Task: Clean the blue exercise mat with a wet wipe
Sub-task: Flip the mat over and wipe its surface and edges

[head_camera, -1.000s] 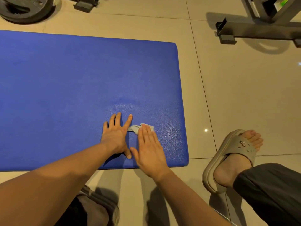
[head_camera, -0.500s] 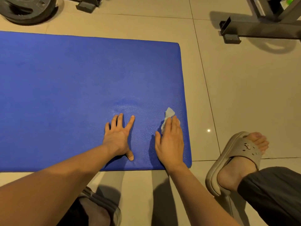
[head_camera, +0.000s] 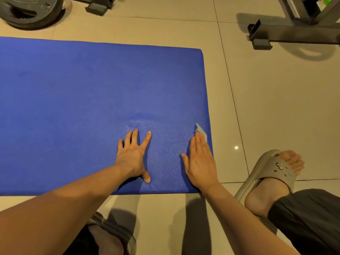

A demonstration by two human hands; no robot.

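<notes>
The blue exercise mat [head_camera: 82,107] lies flat on the tiled floor and fills the left and middle of the view. My left hand [head_camera: 133,155] rests flat on it near the front edge, fingers spread. My right hand [head_camera: 199,161] lies flat at the mat's right edge, straight fingers pressing a crumpled pale wet wipe [head_camera: 201,131] onto the mat. Only the wipe's far tip shows beyond my fingertips. The mat surface between my hands has a wet sheen.
My foot in a grey slide sandal [head_camera: 270,172] stands on the floor right of the mat. A metal equipment frame [head_camera: 294,32] sits at the back right. A dark weight plate [head_camera: 31,11] lies at the back left.
My right hand slid the wipe rightward across the mat, from beside my left hand to the right edge. My left hand stayed in place.
</notes>
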